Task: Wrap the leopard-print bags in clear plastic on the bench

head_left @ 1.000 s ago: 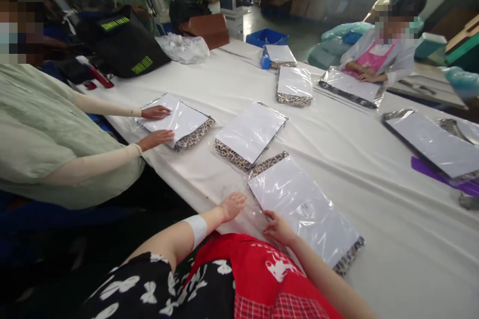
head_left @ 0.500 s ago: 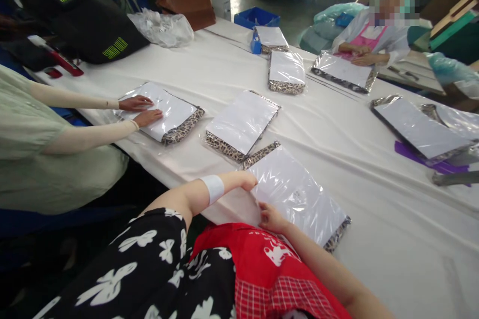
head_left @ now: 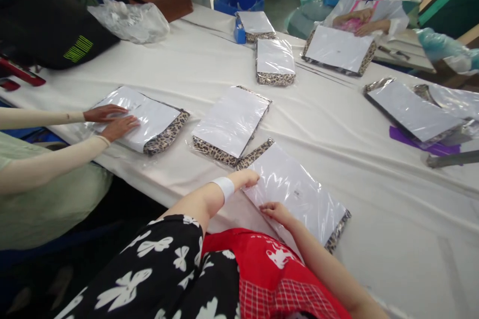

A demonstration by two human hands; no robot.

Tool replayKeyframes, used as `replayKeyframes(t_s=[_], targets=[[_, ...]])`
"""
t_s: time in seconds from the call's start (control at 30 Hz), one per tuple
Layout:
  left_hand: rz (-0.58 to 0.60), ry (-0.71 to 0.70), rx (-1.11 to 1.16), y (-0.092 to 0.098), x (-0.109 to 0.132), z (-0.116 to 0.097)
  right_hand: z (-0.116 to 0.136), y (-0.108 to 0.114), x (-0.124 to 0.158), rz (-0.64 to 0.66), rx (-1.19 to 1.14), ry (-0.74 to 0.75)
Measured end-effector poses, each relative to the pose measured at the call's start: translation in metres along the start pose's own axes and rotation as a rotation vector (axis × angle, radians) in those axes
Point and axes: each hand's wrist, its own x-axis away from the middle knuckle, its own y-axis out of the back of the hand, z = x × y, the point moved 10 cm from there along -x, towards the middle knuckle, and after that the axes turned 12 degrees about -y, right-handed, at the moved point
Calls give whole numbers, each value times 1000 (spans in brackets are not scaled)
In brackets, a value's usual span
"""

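Observation:
A clear plastic bag (head_left: 299,189) lies aslant on the table in front of me, holding a white sheet over folded leopard-print fabric. At its near left edge, my left hand (head_left: 247,178) is closed with the fingertips on the plastic. My right hand (head_left: 277,212) is at the near long edge, fingers bent together on the bag's film. The undersides of both hands' fingers are hidden. Just beyond my left hand sits another bagged leopard-print pack (head_left: 232,119), its corner touching mine.
On the left, a co-worker's hands (head_left: 116,119) press on a similar pack (head_left: 157,119). Across the white-covered table (head_left: 329,124), another person (head_left: 366,15) sits behind a pack (head_left: 339,50). More packs lie beyond and right, near a purple piece (head_left: 422,142) and a grey bar (head_left: 452,158).
The view has shifted, moving the far things left and up in the picture. My right hand has come further over the bag's near edge. My left hand stays at its left edge.

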Motion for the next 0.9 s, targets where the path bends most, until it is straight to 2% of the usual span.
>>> replayKeyframes(t_s=[0.1, 0.17, 0.33, 0.53, 0.63, 0.73, 0.8, 0.9], targets=[[84, 26, -8, -5, 2, 4, 9, 20, 13, -235, 308, 1], [95, 33, -10, -5, 4, 5, 7, 28, 23, -326, 395, -36], [81, 51, -14, -4, 9, 6, -21, 12, 40, -153, 276, -139], [64, 49, -36, -5, 8, 7, -32, 11, 69, -178, 563, -195], [66, 42, -52, -7, 6, 7, -27, 18, 79, -211, 685, -240], [71, 34, -67, -7, 3, 7, -17, 23, 84, -247, 798, -218], [75, 31, -73, -7, 2, 7, -15, 23, 87, -248, 836, -183], [80, 33, -75, -7, 1, 7, -29, 24, 92, -193, 793, -199]])
